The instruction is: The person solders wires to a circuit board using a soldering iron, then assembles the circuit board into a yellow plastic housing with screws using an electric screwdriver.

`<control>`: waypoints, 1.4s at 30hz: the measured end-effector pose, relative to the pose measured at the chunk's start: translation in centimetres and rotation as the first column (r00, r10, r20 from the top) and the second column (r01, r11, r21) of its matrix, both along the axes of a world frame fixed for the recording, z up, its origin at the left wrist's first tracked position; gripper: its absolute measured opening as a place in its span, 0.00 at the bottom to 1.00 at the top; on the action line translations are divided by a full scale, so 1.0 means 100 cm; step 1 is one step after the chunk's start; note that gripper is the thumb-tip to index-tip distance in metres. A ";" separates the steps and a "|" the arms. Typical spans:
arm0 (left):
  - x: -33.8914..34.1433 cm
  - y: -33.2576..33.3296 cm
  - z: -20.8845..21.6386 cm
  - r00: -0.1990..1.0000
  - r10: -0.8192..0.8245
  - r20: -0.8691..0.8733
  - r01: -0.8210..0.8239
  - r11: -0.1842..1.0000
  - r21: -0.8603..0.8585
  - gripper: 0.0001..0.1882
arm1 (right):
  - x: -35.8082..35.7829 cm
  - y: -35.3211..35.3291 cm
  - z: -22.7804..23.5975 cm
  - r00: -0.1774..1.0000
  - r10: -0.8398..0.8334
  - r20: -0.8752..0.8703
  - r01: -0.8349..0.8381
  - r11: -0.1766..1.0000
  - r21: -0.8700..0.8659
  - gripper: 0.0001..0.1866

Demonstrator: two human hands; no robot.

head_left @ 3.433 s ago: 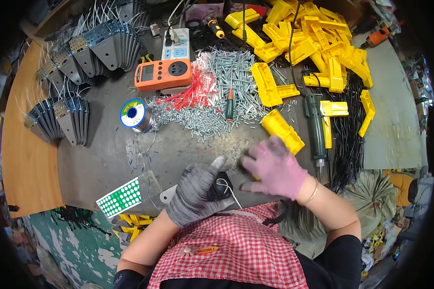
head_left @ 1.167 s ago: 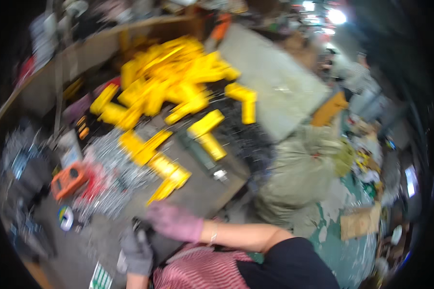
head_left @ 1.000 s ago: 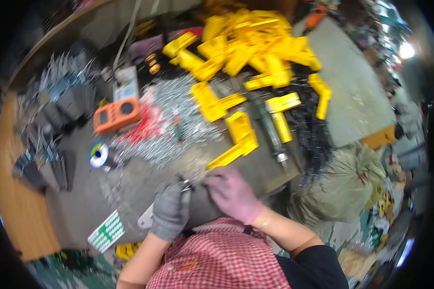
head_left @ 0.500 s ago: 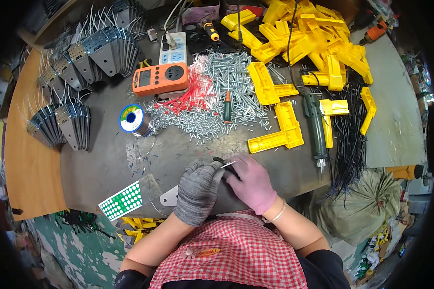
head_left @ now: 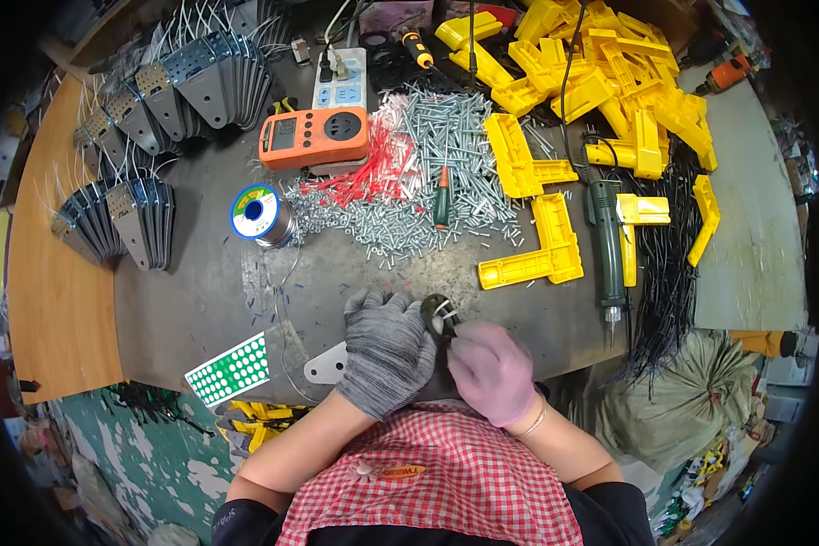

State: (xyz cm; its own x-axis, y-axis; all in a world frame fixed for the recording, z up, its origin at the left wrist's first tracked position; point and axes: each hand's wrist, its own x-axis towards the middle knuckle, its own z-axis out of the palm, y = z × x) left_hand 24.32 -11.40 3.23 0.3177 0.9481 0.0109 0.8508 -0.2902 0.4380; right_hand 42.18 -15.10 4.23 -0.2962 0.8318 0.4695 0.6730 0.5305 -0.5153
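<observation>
Near the bench's front edge, my left hand (head_left: 387,355), in a grey glove, is closed with its fingers curled. At its thumb side a short black cable (head_left: 437,309) bends upward with white strands at its end; the left thumb presses against it. Close by on the right, my right hand (head_left: 491,371), in a pink glove, is smeared by motion, and its fingertips are beside the black cable. From under the left hand a flat metal plate (head_left: 326,366) with small holes sticks out to the left; the rest of it is hidden.
Left of the hands lies a green-and-white sticker sheet (head_left: 230,369); behind it stands a solder spool (head_left: 262,217). Heaped screws (head_left: 455,127), an orange meter (head_left: 314,138) and yellow housings (head_left: 555,246) are farther back. A green electric screwdriver (head_left: 607,246) lies right, near black cables (head_left: 660,300).
My right hand has moved slightly down and right, away from the left. More of the black cable and its white strands shows between them. The whole view has shifted a little.
</observation>
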 end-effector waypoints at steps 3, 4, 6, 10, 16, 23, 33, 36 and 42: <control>-0.005 0.000 0.014 0.991 -0.125 0.038 0.126 0.992 -0.015 0.18 | 0.001 0.000 -0.011 0.994 -0.022 0.104 0.016 0.998 0.061 0.09; -0.007 -0.004 0.015 0.994 -0.110 0.025 0.109 0.993 0.047 0.22 | -0.003 0.002 -0.006 0.998 -0.053 0.042 0.053 0.999 -0.001 0.08; -0.012 -0.011 0.019 0.995 -0.095 0.013 0.093 0.990 0.108 0.26 | -0.005 0.001 -0.005 0.996 -0.089 -0.018 0.087 0.994 -0.066 0.07; -0.027 -0.024 0.015 0.957 0.119 0.265 -0.125 0.992 0.006 0.45 | -0.007 -0.010 -0.005 0.998 0.004 -0.058 -0.015 0.982 -0.191 0.10; -0.019 -0.024 -0.007 0.983 -0.167 0.079 0.144 0.960 0.240 0.38 | -0.003 0.008 0.024 0.994 0.070 -0.088 -0.078 0.993 -0.093 0.18; -0.021 -0.012 -0.003 0.966 -0.186 0.181 0.139 0.961 0.241 0.34 | 0.034 0.006 0.011 0.831 0.216 0.513 -0.099 0.964 -0.245 0.09; -0.026 0.000 0.016 0.919 -0.240 0.312 0.216 0.970 0.110 0.38 | 0.100 0.071 0.023 0.830 -0.183 0.527 0.197 0.980 0.031 0.25; -0.042 0.007 0.019 0.839 -0.261 0.477 0.227 0.965 0.130 0.46 | 0.067 0.060 0.056 0.980 -0.126 0.152 0.118 0.991 0.063 0.26; -0.045 0.037 0.057 0.934 -0.200 0.296 0.133 0.964 0.230 0.32 | 0.023 0.079 0.063 0.871 0.307 -0.384 -0.384 0.913 -0.140 0.20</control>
